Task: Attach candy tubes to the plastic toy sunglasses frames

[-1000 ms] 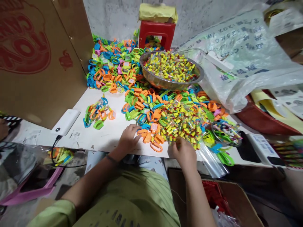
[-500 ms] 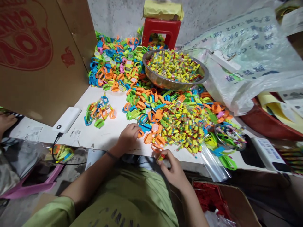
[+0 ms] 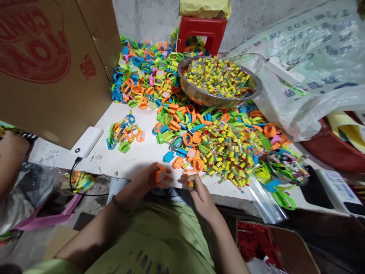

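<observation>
My left hand [image 3: 148, 178] holds an orange toy watch [image 3: 161, 173] by the table's front edge. Just to its right, my right hand [image 3: 201, 195] pinches a small yellow candy tube [image 3: 190, 184] with a red end. Another orange toy watch [image 3: 191, 172] lies flat right behind the right fingertips. Beyond both hands spreads a heap of bright plastic toy watches [image 3: 171, 125] in orange, green and blue. A loose pile of yellow-wrapped candy tubes [image 3: 230, 152] lies to the right of it. More such tubes fill the metal bowl [image 3: 209, 99] behind.
At left stand a large cardboard box [image 3: 57, 110] and a white power bank [image 3: 89, 141] with a cable. A small group of toy watches [image 3: 124, 134] lies apart. A red stool [image 3: 202, 28], a plastic sack [image 3: 308, 76] and a phone [image 3: 315, 190] are around. Another person's arm [image 3: 11, 160] shows far left.
My left hand has drawn back from the heap toward the table edge, bringing the orange toy watch with it. The right hand keeps its candy tube. The view has shifted slightly.
</observation>
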`<state>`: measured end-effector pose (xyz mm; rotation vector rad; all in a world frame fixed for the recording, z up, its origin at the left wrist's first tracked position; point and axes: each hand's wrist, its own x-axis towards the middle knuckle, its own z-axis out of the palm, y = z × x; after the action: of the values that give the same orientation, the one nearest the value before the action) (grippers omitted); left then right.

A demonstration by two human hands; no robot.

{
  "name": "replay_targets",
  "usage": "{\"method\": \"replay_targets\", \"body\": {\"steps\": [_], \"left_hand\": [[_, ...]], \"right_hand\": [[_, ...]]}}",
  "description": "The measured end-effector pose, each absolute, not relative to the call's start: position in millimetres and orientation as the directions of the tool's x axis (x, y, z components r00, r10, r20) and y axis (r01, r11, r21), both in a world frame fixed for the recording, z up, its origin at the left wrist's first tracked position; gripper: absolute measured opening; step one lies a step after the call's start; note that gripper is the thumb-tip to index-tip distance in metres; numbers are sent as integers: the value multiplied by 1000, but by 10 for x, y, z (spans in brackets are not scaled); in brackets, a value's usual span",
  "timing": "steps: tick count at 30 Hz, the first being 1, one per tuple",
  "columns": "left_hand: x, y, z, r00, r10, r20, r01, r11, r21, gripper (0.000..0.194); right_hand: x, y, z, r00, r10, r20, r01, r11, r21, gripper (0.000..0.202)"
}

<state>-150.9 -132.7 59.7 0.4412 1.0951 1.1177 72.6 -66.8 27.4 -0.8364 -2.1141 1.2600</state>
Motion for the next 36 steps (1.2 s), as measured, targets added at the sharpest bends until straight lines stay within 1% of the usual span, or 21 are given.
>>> {"method": "replay_targets", "body": {"steps": [2, 4, 5, 6, 8, 10, 12, 15, 17, 20, 23, 27, 31, 34, 36], "left_hand": [[-1458, -1338, 615, 120, 867, -484, -605, 451, 656, 25], [-1430, -1314, 597, 122, 872, -474, -662, 427, 615, 19], [-1424, -1294, 578, 99, 875, -473, -681, 406, 610, 21], [-1422, -1274, 556, 73, 878, -472, -685, 388, 617, 26], [-1426, -1245, 520, 35, 889, -456, -638, 371, 675, 35], [-1431, -1247, 518, 19, 904, -426, -560, 363, 745, 46], [-1427, -1283, 559, -25, 919, -393, -464, 338, 819, 55], [-1405, -1363, 655, -97, 932, -348, -327, 301, 896, 52], [-1387, -1403, 703, -81, 940, -330, -255, 301, 919, 54], [-1360, -1430, 747, -57, 957, -284, -100, 278, 955, 58], [-1333, -1445, 804, -70, 977, -203, 32, 206, 978, 51], [-1304, -1474, 896, -39, 991, -131, 138, 136, 981, 40], [-1291, -1496, 919, -34, 995, -90, 235, 95, 967, 36], [-1290, -1506, 906, -15, 998, -65, 254, 67, 965, 35], [-1291, -1516, 895, -8, 998, -61, 243, 62, 968, 35]], "right_hand": [[660, -734, 306, -682, 727, 83, 237, 327, -915, 11], [592, -796, 304, -684, 728, 34, 227, 258, -939, 18], [559, -821, 290, -677, 736, 17, 213, 218, -952, 20], [530, -840, 270, -669, 743, 2, 195, 178, -964, 23], [486, -862, 229, -659, 752, -19, 161, 117, -980, 28], [466, -870, 216, -664, 747, -22, 151, 105, -983, 28], [467, -873, 245, -660, 751, -13, 163, 126, -979, 25], [485, -883, 346, -609, 793, 15, 203, 174, -964, 22], [492, -891, 420, -559, 827, 58, 225, 218, -950, 21], [487, -902, 504, -482, 860, 165, 219, 301, -928, 19], [472, -919, 556, -441, 865, 241, 213, 362, -908, 16], [457, -949, 599, -408, 867, 285, 227, 399, -889, 13], [459, -963, 635, -406, 845, 348, 235, 465, -854, 11], [459, -967, 667, -440, 807, 395, 260, 536, -803, 13], [455, -966, 693, -470, 767, 436, 296, 603, -741, 15]]}}
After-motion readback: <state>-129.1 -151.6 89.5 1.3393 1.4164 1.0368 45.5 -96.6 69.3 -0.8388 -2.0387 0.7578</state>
